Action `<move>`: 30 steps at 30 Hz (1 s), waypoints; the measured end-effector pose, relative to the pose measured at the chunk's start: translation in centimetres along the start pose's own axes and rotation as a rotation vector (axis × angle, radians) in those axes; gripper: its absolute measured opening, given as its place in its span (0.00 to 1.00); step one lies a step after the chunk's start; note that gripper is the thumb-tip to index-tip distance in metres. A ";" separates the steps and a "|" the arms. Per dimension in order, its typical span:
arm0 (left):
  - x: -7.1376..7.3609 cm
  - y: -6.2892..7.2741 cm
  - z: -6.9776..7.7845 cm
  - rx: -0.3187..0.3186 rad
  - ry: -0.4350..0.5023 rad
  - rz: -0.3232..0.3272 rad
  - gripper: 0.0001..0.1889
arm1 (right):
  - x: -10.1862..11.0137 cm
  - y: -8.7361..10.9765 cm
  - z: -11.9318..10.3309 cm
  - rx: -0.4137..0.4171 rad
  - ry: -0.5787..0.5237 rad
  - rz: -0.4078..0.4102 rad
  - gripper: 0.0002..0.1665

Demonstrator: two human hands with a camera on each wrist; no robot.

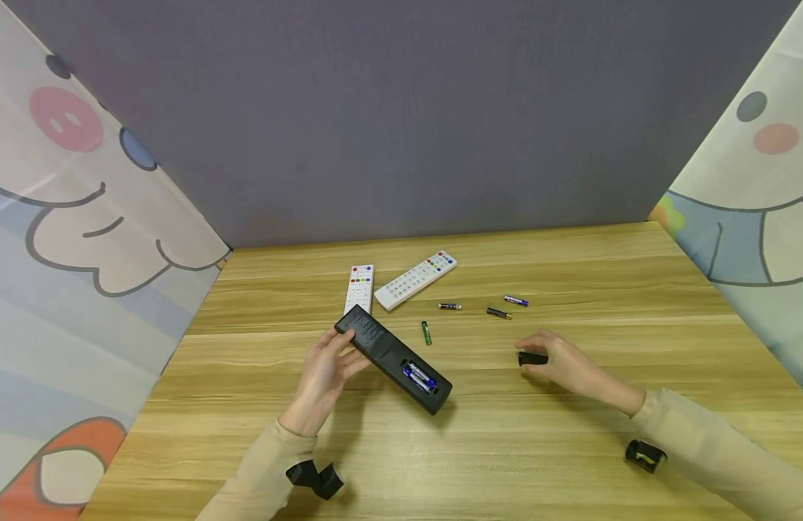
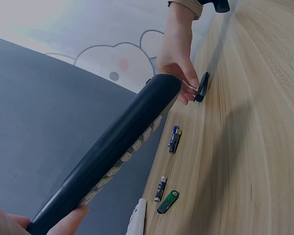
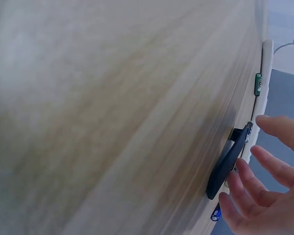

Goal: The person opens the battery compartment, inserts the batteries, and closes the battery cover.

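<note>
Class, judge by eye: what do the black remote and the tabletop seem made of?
Black remote: probably hard plastic, satin finish, judging by its soft sheen and moulded edges.
Tabletop: wood or wood-look laminate, smooth-looking; grain streaks show, but cannot settle which.

Reads as a small partitioned booth or staged work corner; can't tell if it sits in a home, office or lab. Evidence: wood-grain table (image 1: 506, 463) butts against a plain dark grey panel (image 1: 408, 123) filling top centre of the frame. Cartoon-print sheets close both sides: left sheet (image 1: 69, 239) with pink snout at upper left, creases visible; right sheet (image 1: 759, 239) with pink cheek patch at upper right. Black wrist mounts (image 1: 313, 477) on both sleeves, bottom of frame, suggest a recording setup.
</note>
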State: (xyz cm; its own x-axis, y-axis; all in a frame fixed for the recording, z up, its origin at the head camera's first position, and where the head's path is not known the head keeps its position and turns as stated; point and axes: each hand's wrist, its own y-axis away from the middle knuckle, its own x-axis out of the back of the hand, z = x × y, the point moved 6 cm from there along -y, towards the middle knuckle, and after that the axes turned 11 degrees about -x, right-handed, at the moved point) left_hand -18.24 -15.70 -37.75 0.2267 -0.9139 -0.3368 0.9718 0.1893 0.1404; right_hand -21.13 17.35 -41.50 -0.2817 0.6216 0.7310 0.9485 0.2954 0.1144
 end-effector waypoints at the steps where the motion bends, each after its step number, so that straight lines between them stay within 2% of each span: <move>1: 0.0 0.0 0.0 0.003 0.000 0.000 0.20 | 0.0 0.0 0.0 -0.002 0.002 0.001 0.21; 8: 0.1 0.0 0.0 0.015 -0.009 0.007 0.19 | 0.1 -0.1 0.3 -0.022 -0.024 0.004 0.21; 15: 0.1 0.1 -0.1 0.015 -0.012 0.005 0.21 | 0.1 -0.1 0.4 0.057 -0.046 0.042 0.19; 22: 0.1 0.0 -0.2 0.013 -0.004 0.012 0.20 | -0.2 -0.3 0.5 -0.009 -0.013 0.022 0.18; 30: 0.1 0.0 -0.2 0.013 0.005 -0.006 0.22 | -0.5 -0.7 0.8 -0.032 -0.013 0.024 0.17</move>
State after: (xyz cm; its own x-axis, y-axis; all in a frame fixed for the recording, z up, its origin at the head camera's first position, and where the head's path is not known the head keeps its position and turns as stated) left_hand -18.19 -15.69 -38.01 0.2211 -0.9133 -0.3420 0.9723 0.1790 0.1505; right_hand -21.74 17.44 -42.44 -0.2602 0.6374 0.7253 0.9592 0.2570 0.1183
